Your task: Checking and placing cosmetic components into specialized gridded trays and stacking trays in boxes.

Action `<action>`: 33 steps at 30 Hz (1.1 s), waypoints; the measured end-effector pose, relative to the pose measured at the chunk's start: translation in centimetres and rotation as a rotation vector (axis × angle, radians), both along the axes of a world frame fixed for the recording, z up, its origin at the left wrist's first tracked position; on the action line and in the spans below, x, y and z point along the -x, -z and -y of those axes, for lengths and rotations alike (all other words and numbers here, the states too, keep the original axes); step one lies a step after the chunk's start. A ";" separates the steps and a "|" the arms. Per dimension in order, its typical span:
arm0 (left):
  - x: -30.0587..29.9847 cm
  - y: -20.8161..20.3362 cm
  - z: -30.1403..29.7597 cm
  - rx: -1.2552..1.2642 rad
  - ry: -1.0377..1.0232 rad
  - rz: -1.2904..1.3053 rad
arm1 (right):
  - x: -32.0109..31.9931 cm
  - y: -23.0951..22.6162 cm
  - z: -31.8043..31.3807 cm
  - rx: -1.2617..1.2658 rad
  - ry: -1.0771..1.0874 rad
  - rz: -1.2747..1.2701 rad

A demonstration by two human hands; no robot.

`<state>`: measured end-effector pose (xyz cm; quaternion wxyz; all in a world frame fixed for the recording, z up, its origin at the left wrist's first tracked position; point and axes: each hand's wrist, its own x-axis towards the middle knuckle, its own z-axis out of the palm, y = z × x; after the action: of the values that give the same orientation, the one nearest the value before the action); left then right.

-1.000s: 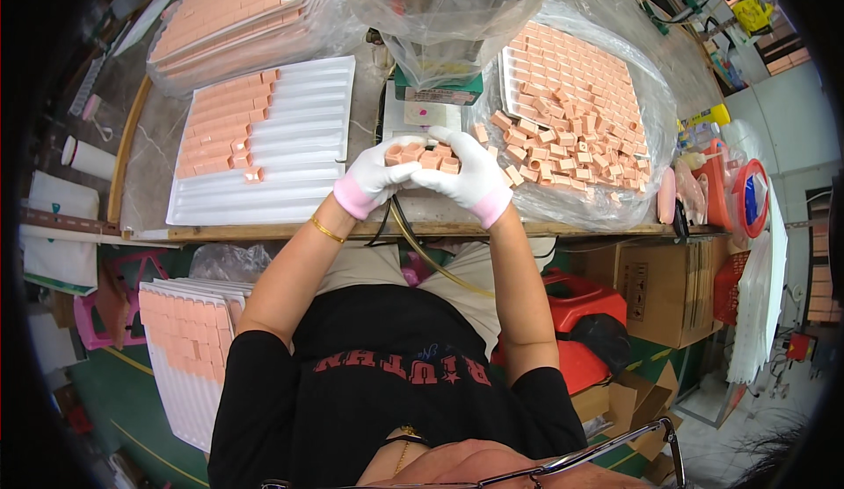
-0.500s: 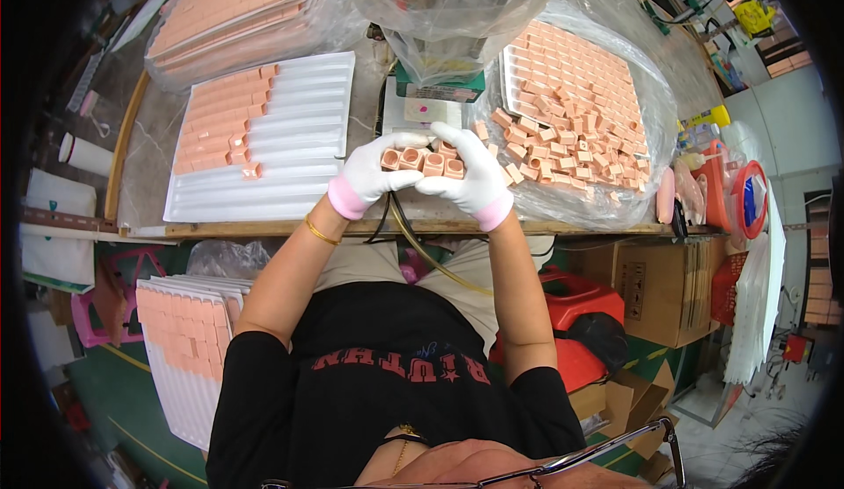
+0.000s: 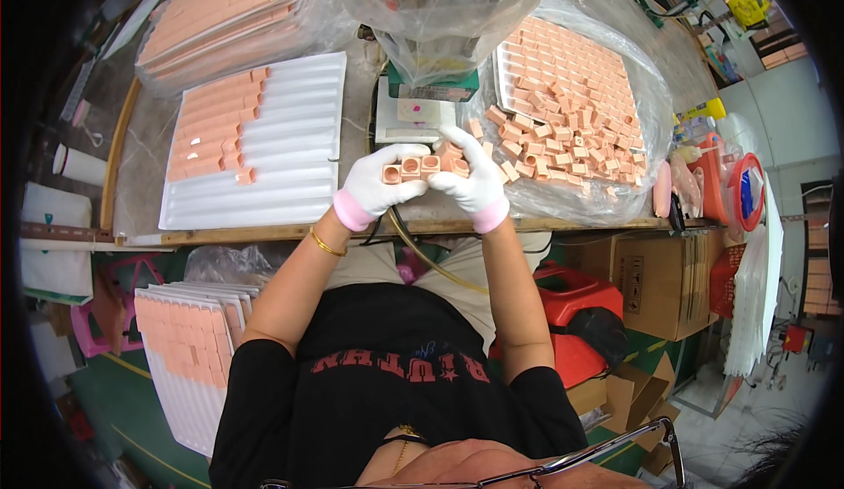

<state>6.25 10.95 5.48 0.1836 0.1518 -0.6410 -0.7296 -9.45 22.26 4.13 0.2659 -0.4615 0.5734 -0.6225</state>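
Note:
My left hand (image 3: 376, 181), in a white glove with a pink cuff, is closed on a row of small peach square caps (image 3: 411, 169). Round openings in these caps face up toward me. Opposite it, my right hand (image 3: 477, 179), gloved the same way, grips a few more of the caps (image 3: 452, 156) between thumb and fingers. Both groups nearly touch, just above the table's front edge. To the left lies a white ridged tray (image 3: 294, 142), its left part covered with rows of peach caps. On the right, a loose heap of caps (image 3: 567, 142) spills over clear plastic.
A green-based machine (image 3: 433, 84) draped in clear plastic stands ahead of my hands. Filled trays (image 3: 224, 10) are stacked at the far left. Below the table are more trays (image 3: 180, 339), a red stool (image 3: 576, 291) and a cardboard box (image 3: 659, 282).
The caps, earlier bunched together between both hands, are now split into a row in my left hand and a turned group in my right. The view has shifted slightly.

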 end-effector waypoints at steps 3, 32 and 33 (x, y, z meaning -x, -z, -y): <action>0.0 0.1 -0.3 0.112 -0.041 -0.024 | -0.5 -0.4 -0.9 -0.025 -0.025 0.497; 0.5 0.9 -0.7 0.394 -0.235 -0.216 | -3.4 -0.5 -1.1 0.126 0.285 0.111; 0.5 1.0 -0.7 0.394 -0.236 -0.216 | -3.8 -0.4 -1.0 0.116 0.322 0.067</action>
<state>5.72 11.67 4.50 0.3609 0.1082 -0.7254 -0.5761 -5.66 23.23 4.50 0.1547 -0.3573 0.5937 -0.7043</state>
